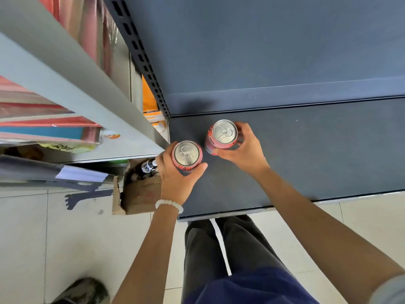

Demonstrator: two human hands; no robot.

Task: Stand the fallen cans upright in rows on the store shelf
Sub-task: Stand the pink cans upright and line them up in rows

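The dark store shelf (306, 154) holds 2 upright pink cans near its left end. The left hand (175, 178) wraps the near can (187, 156); the right hand (245, 150) has its fingers (242, 128) curled around the far can (221, 134). A careless release could tip either over.

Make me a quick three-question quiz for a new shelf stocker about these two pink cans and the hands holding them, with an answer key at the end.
1. True or false: the can in the left hand, the left can, stands with its pull-tab top facing up.
2. Multiple choice: the right hand grips the right can, which sits
A. on the dark shelf
B. in the cardboard box
C. on the floor
3. Fill in: the white bead bracelet is on the ____ wrist.

Key: 1 true; 2 A; 3 left.
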